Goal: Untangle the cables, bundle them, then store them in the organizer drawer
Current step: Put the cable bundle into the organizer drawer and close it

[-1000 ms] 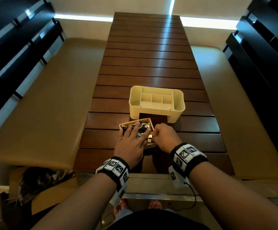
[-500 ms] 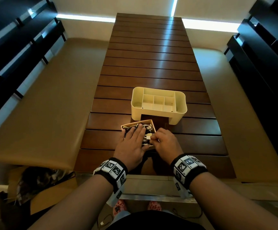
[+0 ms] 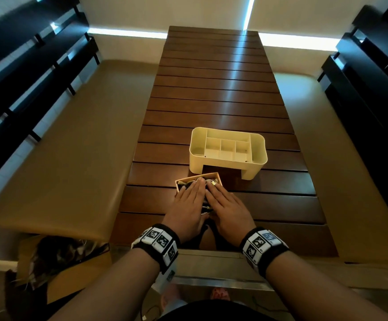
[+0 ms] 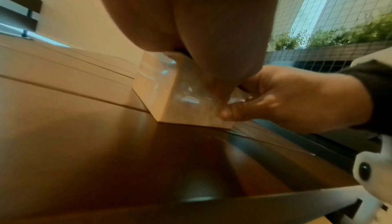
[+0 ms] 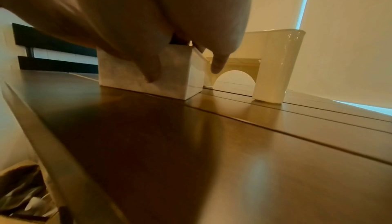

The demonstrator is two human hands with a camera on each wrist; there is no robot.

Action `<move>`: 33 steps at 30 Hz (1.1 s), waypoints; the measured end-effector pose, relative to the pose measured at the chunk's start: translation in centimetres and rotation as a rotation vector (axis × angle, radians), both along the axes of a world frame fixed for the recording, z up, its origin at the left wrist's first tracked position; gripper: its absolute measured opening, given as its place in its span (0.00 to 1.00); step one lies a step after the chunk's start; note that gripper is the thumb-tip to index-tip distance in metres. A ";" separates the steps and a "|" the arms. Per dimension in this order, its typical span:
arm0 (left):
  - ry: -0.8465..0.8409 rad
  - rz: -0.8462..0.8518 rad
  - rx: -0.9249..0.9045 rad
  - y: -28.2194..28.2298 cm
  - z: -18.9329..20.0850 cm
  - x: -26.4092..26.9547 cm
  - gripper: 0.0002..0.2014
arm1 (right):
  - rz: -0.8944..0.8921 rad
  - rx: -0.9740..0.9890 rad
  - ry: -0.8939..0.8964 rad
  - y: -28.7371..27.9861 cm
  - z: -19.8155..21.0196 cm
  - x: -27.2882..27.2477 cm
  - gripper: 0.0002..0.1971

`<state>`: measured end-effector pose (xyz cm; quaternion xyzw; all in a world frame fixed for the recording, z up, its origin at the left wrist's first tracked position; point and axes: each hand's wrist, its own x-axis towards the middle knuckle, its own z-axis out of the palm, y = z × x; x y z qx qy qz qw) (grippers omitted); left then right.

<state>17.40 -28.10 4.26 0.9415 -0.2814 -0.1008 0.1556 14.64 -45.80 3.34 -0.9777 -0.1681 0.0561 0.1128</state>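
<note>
A small wooden drawer (image 3: 218, 176) full of dark cables (image 3: 213, 181) stands on the slatted table, just in front of the cream organizer (image 3: 227, 166). My left hand (image 3: 188, 200) lies flat on the cables, fingers straight and pointing away from me. Beside it my right hand (image 3: 226, 201) also lies flat over the drawer's right half. In the left wrist view the right hand's thumb (image 4: 233, 111) touches the drawer's (image 4: 157, 100) near wall. The right wrist view shows the drawer (image 5: 180, 80) under my palm and the organizer's empty drawer slot (image 5: 233, 78) behind it. Most of the cables are hidden under my hands.
The dark wooden table (image 3: 211, 89) runs far ahead with bare slats. Padded benches (image 3: 61, 158) flank it on both sides. An open cardboard box (image 3: 72, 269) with scraps sits on the floor at my lower left. The organizer's top compartments (image 3: 227, 144) hold nothing.
My right hand has let go of a small white plug at the drawer's near right corner and now lies flat on the cables. The left hand stays pressed on them.
</note>
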 end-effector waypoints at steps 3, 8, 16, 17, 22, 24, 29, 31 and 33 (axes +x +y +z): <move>-0.102 0.007 -0.030 1.0 0.2 -0.7 0.42 | 0.004 -0.013 -0.076 -0.4 -0.8 0.2 0.39; -0.230 -0.030 0.034 3.2 -1.3 -2.6 0.32 | -0.014 0.002 -0.131 -0.1 -1.3 0.1 0.38; -0.129 0.061 -0.071 2.7 -0.6 -1.3 0.26 | 0.019 -0.022 -0.168 -0.5 -1.2 0.3 0.40; -0.153 0.076 -0.055 2.5 -0.7 -1.5 0.25 | 0.020 -0.020 -0.172 -0.5 -1.2 0.2 0.39; -0.138 0.122 0.185 1.6 1.1 -1.3 0.27 | 0.054 -0.046 -0.212 -0.7 -0.8 0.3 0.41; -0.100 0.124 0.239 1.4 1.5 -1.2 0.26 | 0.086 -0.083 -0.214 -0.7 -0.7 0.3 0.42; -0.045 0.105 0.123 2.1 0.5 -1.5 0.35 | 0.089 -0.155 -0.231 -0.4 -0.2 0.6 0.43; -0.007 0.070 0.082 2.5 0.4 -1.5 0.34 | 0.080 -0.173 -0.240 -0.2 -0.3 0.6 0.44; 0.004 0.050 0.055 2.6 0.6 -1.4 0.29 | 0.084 -0.170 -0.232 -0.1 -0.9 0.7 0.47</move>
